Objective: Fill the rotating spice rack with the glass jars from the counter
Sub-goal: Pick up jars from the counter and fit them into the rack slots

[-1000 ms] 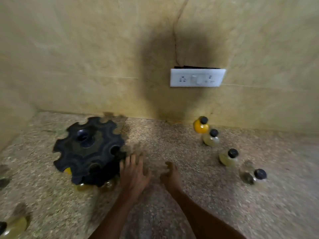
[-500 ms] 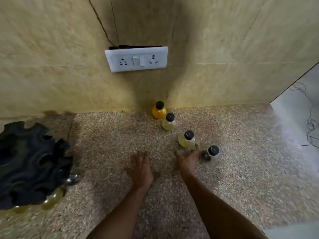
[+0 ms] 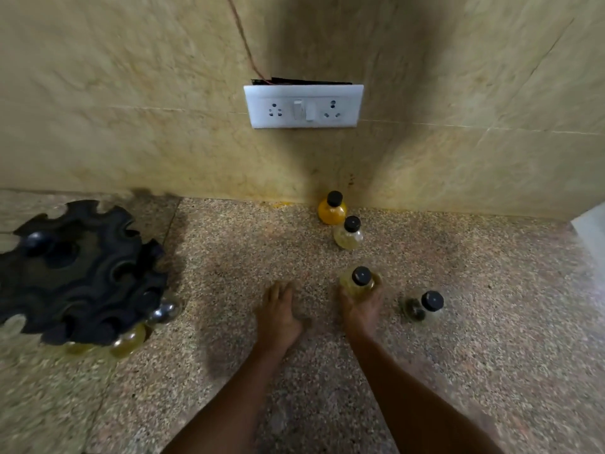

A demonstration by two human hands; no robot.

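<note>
Rack point(image 3: 78, 276), black and notched, is seen in the head view at the left of the counter point(image 3: 229, 257), with a few jars point(image 3: 131, 342) already seated along its near lower edge; their exact number cannot be told through the blur, and many notches appear unfilled. Four black-capped jars are shown at the right in a loose diagonal line: an orange jar point(image 3: 331, 209) against the wall point(image 3: 131, 93), a pale jar point(image 3: 348, 234) just in front of it, a yellow jar point(image 3: 359, 283) nearer the person, and a dark jar point(image 3: 424, 306) furthest right. The task is judged partly done, with these four left to be moved. The right hand point(image 3: 361, 306) is curled round the base of the yellow jar, which stands upright on the counter. The left hand point(image 3: 278, 314) is held flat and relaxed, grasping nothing, between rack and jars. A socket plate point(image 3: 302, 106) is mounted on the wall above.
</note>
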